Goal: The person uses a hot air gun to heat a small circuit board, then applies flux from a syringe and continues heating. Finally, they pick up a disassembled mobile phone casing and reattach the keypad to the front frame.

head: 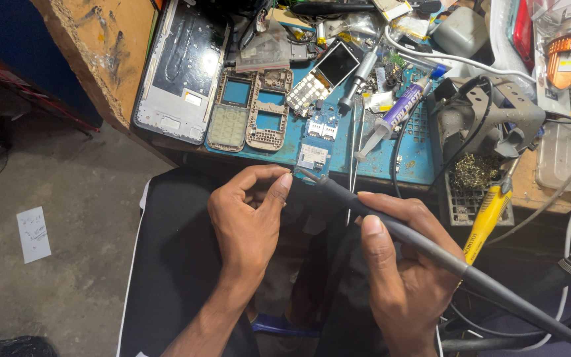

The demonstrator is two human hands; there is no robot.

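My right hand [401, 264] grips a long dark grey soldering iron [431, 248] like a pen, its tip pointing up and left toward the edge of the blue work mat [418, 162]. My left hand [249, 221] hovers just left of the tip with thumb and forefinger pinched together; what they pinch is too small to tell. A small blue circuit board [317, 142] lies on the mat just above the tip. Both hands are over my dark-clothed lap.
Phone frames and keypad shells [249, 109], a large phone chassis [180, 69], a syringe of paste [394, 116], tweezers [353, 158], a soldering stand with brass wool [477, 172], a yellow-handled tool [487, 215] and cables crowd the bench. A paper scrap [33, 233] lies on the concrete floor at left.
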